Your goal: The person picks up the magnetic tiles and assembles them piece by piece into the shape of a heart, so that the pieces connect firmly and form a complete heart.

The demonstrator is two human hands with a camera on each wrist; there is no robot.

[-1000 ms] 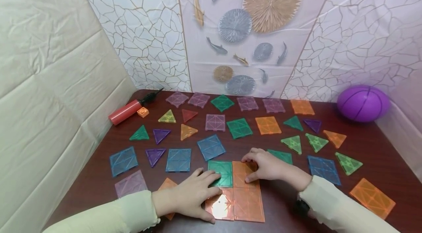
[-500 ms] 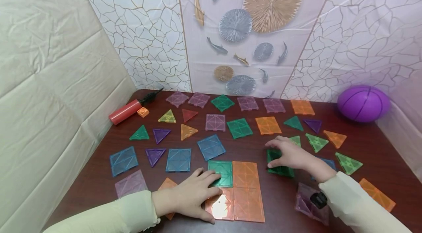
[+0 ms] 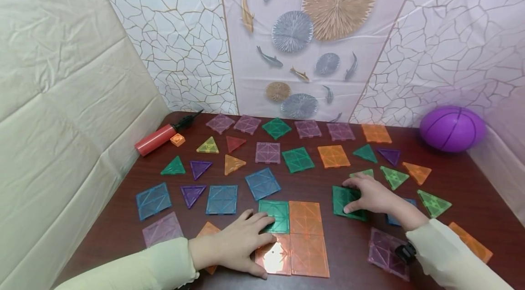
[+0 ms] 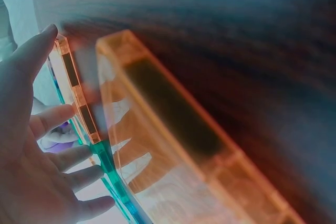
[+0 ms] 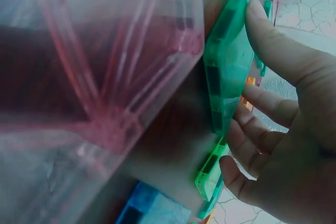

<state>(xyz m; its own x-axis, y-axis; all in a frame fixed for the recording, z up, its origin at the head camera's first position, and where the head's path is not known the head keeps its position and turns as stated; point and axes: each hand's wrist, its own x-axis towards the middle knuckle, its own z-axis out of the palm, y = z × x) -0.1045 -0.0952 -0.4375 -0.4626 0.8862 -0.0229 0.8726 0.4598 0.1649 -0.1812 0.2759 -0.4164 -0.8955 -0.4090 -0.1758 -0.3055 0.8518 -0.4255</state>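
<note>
In the head view my left hand (image 3: 238,242) rests with spread fingers at the left side of a two-by-two block of square magnetic tiles. Its fingertips lie over the green tile (image 3: 280,217) and beside the shiny orange tile (image 3: 275,258). Two more orange tiles (image 3: 305,218) form the block's right column. My right hand (image 3: 373,196) reaches over a separate green square tile (image 3: 340,201), which lies flat on the table. Thumb and fingers span this tile (image 5: 231,66) in the right wrist view, lightly bent; whether all touch it is unclear.
Many square and triangular tiles lie spread over the dark table (image 3: 123,221). A purple tile (image 3: 381,249) is beneath the right wrist and a blue tile (image 3: 393,219) beneath the forearm. Behind are a red pump (image 3: 156,139) and a purple ball (image 3: 451,129).
My right hand has left the block's upper orange tile and moved right, over the separate green tile, sliding further right across it. That tile and my left hand have stayed in place.
</note>
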